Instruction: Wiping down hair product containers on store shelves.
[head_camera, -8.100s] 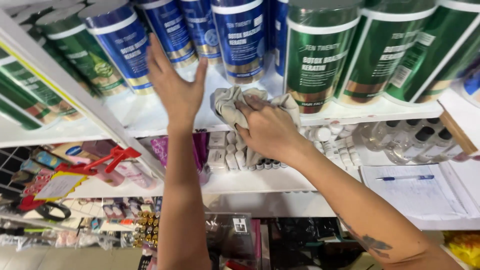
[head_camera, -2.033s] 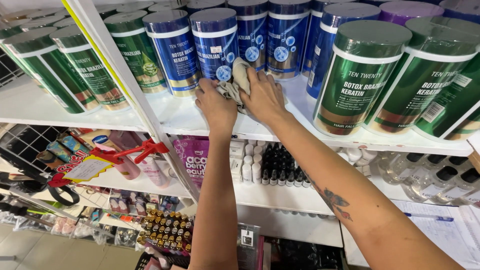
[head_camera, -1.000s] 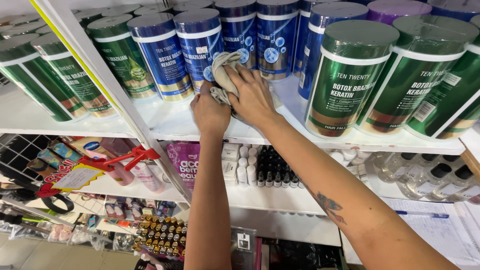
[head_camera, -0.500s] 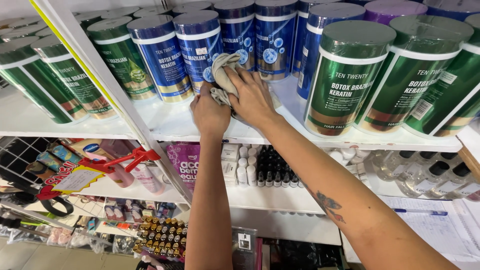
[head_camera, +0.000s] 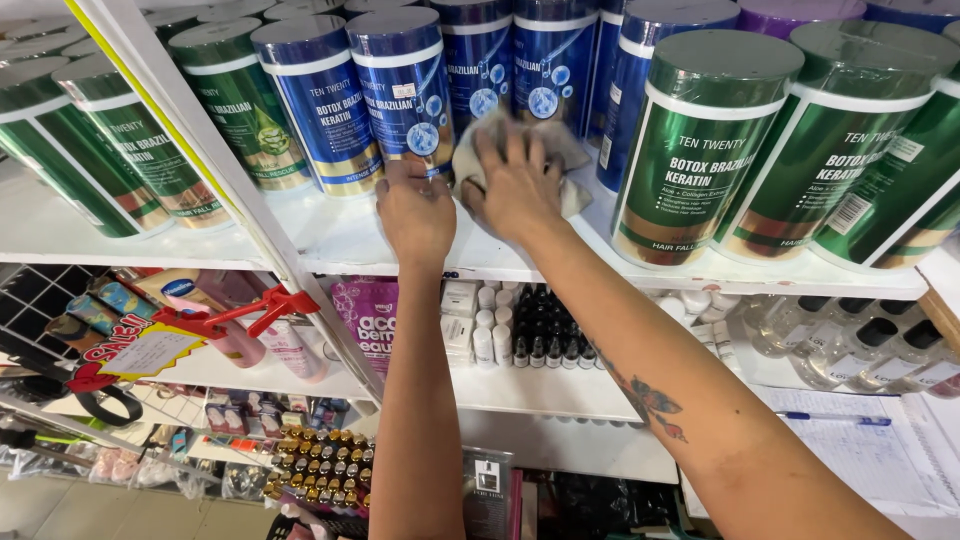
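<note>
My right hand presses a crumpled pale cloth against the white shelf, in a gap between tall jars. My left hand grips the base of a blue cylindrical jar right beside the cloth. More blue jars stand behind the cloth, and a large green jar stands to the right of my right hand. The cloth is partly hidden under my right hand.
Green jars line the shelf to the left, past a slanted white upright. Below sit small white and black bottles, a pink pouch, clear bottles and a paper sheet with a pen. A red sale tag hangs at lower left.
The cloth and my right hand have slid down from the front of the blue jar onto the shelf to its right. My left hand has stayed at the jar's base.
</note>
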